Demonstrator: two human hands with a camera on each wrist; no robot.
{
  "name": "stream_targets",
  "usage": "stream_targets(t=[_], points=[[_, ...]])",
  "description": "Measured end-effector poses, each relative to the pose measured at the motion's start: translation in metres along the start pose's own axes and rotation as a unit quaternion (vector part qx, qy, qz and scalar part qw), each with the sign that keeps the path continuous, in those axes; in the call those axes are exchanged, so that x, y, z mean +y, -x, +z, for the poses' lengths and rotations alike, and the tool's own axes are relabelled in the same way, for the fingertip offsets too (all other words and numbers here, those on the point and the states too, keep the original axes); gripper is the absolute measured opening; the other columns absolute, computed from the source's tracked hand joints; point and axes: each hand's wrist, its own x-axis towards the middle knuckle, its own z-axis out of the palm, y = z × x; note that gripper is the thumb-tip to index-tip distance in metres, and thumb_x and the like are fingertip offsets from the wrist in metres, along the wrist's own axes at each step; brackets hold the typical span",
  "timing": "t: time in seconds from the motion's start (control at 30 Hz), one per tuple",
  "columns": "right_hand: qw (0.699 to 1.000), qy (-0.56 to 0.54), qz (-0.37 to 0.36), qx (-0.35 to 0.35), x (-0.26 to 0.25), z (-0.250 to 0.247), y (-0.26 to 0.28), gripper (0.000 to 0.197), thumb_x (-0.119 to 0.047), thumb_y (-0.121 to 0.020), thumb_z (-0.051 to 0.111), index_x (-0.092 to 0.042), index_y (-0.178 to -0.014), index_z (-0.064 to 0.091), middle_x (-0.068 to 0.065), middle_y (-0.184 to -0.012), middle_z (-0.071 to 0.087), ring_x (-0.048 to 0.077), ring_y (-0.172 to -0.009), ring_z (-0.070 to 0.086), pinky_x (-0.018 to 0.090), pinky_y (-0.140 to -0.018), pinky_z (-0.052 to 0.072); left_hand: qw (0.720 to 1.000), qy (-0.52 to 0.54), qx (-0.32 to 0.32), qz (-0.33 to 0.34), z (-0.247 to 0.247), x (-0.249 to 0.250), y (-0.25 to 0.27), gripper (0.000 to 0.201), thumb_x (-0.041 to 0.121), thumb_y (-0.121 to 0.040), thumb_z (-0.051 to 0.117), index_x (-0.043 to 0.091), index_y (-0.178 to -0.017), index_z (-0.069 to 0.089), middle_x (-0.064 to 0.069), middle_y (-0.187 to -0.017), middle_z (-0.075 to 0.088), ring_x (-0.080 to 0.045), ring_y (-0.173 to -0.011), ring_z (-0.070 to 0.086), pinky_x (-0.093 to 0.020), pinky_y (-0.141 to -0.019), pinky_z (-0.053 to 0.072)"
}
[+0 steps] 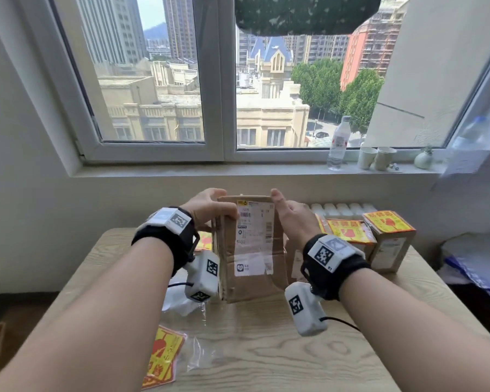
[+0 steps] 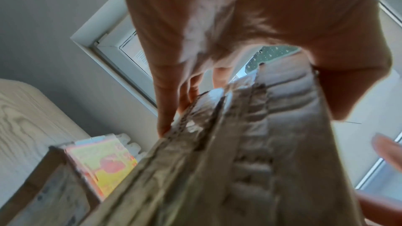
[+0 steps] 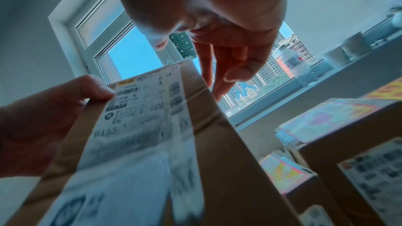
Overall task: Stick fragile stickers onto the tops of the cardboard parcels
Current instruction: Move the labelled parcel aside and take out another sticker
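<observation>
A pale wood-grain desk (image 1: 266, 349) stands under a white-framed window (image 1: 221, 80) that looks out on city blocks and trees. On the sill (image 1: 238, 169) are a water bottle (image 1: 338, 142), two paper cups (image 1: 375, 158) and a small vase (image 1: 423, 158). A white radiator (image 1: 343, 207) shows behind the desk.

A flat cardboard parcel (image 1: 252, 250) is held on end above the middle of the desk, its shipping label (image 1: 255, 236) toward the person. The left hand (image 1: 210, 207) grips its upper left edge, thumb on the label and fingers (image 2: 167, 109) behind. The right hand (image 1: 292, 219) is at the upper right edge with fingers (image 3: 219, 75) fairly straight and loose; whether they touch the parcel cannot be told.

At the right of the desk are boxes (image 1: 388, 241) already topped with yellow-and-red stickers. A loose sticker stack (image 1: 161, 357) lies at the near left beside clear plastic wrap (image 1: 201, 355).
</observation>
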Motion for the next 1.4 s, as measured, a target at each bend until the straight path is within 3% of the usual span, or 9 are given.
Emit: stream_targets(t=[0.17, 0.23, 0.3, 0.4, 0.5, 0.73, 0.97, 1.27, 1.4], points=[[0.996, 0.051, 0.073, -0.029, 0.039, -0.016, 0.008, 0.079, -0.070, -0.092, 0.021, -0.005, -0.098, 0.066, 0.010, -0.096, 0.063, 0.028, -0.087, 0.063, 0.040, -0.083, 0.051, 0.997, -0.050, -0.056, -0.014, 0.052, -0.007, 0.006, 0.109, 0.026, -0.031, 0.077, 0.034, -0.134, 0.040, -0.005, -0.124, 0.051, -0.025, -0.112, 0.056, -0.048, -0.095, 0.050], [0.993, 0.063, 0.092, -0.048, 0.058, -0.017, 0.012, 0.070, -0.069, -0.091, 0.029, -0.009, -0.084, 0.063, 0.008, -0.089, 0.065, 0.030, -0.085, 0.065, 0.045, -0.084, 0.055, 0.995, -0.061, -0.075, -0.034, 0.067, -0.017, 0.005, 0.108, 0.018, -0.032, 0.078, 0.036, -0.132, 0.041, -0.005, -0.124, 0.050, -0.027, -0.111, 0.057, -0.050, -0.092, 0.052], [0.989, 0.079, 0.106, -0.070, 0.073, -0.018, 0.015, 0.058, -0.064, -0.091, 0.040, -0.013, -0.071, 0.060, 0.009, -0.084, 0.070, 0.028, -0.081, 0.068, 0.044, -0.082, 0.057, 0.992, -0.075, -0.093, -0.045, 0.080, -0.026, 0.004, 0.103, 0.007, -0.042, 0.081, 0.033, -0.133, 0.041, -0.005, -0.126, 0.049, -0.027, -0.108, 0.058, -0.047, -0.089, 0.054], [0.983, 0.099, 0.123, -0.090, 0.091, -0.016, 0.020, 0.042, -0.054, -0.089, 0.053, -0.016, -0.078, 0.070, 0.005, -0.085, 0.074, 0.023, -0.081, 0.070, 0.043, -0.081, 0.059, 0.986, -0.110, -0.115, -0.050, 0.096, -0.041, 0.000, 0.097, -0.004, -0.060, 0.080, 0.029, -0.139, 0.037, -0.004, -0.132, 0.045, -0.025, -0.107, 0.057, -0.041, -0.083, 0.057], [0.981, 0.100, 0.135, -0.102, 0.107, -0.010, 0.024, 0.027, -0.047, -0.088, 0.058, -0.023, -0.081, 0.069, -0.002, -0.084, 0.070, 0.019, -0.082, 0.069, 0.043, -0.080, 0.059, 0.980, -0.139, -0.125, -0.066, 0.109, -0.055, -0.005, 0.101, 0.002, -0.053, 0.084, 0.032, -0.138, 0.038, -0.004, -0.131, 0.045, -0.027, -0.109, 0.056, -0.040, -0.081, 0.057], [0.976, 0.073, 0.157, -0.136, 0.144, 0.003, 0.030, 0.024, -0.031, -0.082, 0.072, -0.018, -0.101, 0.068, 0.000, -0.096, 0.068, 0.018, -0.081, 0.070, 0.039, -0.074, 0.061, 0.962, -0.257, -0.087, -0.031, 0.134, -0.093, -0.013, 0.103, 0.014, -0.051, 0.087, 0.030, -0.140, 0.037, -0.005, -0.141, 0.033, -0.025, -0.131, 0.035, -0.044, -0.110, 0.036], [0.979, 0.047, 0.160, -0.117, 0.157, 0.010, 0.030, 0.023, -0.023, -0.070, 0.084, -0.029, -0.077, 0.062, -0.005, -0.090, 0.070, 0.017, -0.090, 0.068, 0.041, -0.085, 0.058, 0.958, -0.276, -0.071, -0.011, 0.143, -0.112, -0.012, 0.110, 0.006, -0.056, 0.084, 0.033, -0.146, 0.027, -0.004, -0.145, 0.023, -0.023, -0.136, 0.028, -0.038, -0.107, 0.039], [0.972, 0.071, 0.183, -0.131, 0.146, 0.020, 0.037, 0.035, -0.020, -0.063, 0.085, -0.023, -0.087, 0.059, 0.000, -0.094, 0.067, 0.019, -0.091, 0.066, 0.044, -0.081, 0.058, 0.942, -0.308, -0.125, -0.036, 0.140, -0.115, 0.000, 0.117, 0.012, -0.054, 0.089, 0.037, -0.146, 0.023, -0.002, -0.144, 0.025, -0.024, -0.134, 0.031, -0.041, -0.107, 0.040], [0.968, 0.118, 0.178, -0.130, 0.134, 0.026, 0.040, 0.030, -0.016, -0.067, 0.082, -0.021, -0.086, 0.059, -0.001, -0.093, 0.063, 0.018, -0.089, 0.062, 0.038, -0.079, 0.057, 0.947, -0.283, -0.149, -0.030, 0.127, -0.112, 0.005, 0.109, 0.011, -0.053, 0.090, 0.031, -0.144, 0.033, 0.001, -0.146, 0.036, -0.021, -0.132, 0.039, -0.039, -0.109, 0.038]])
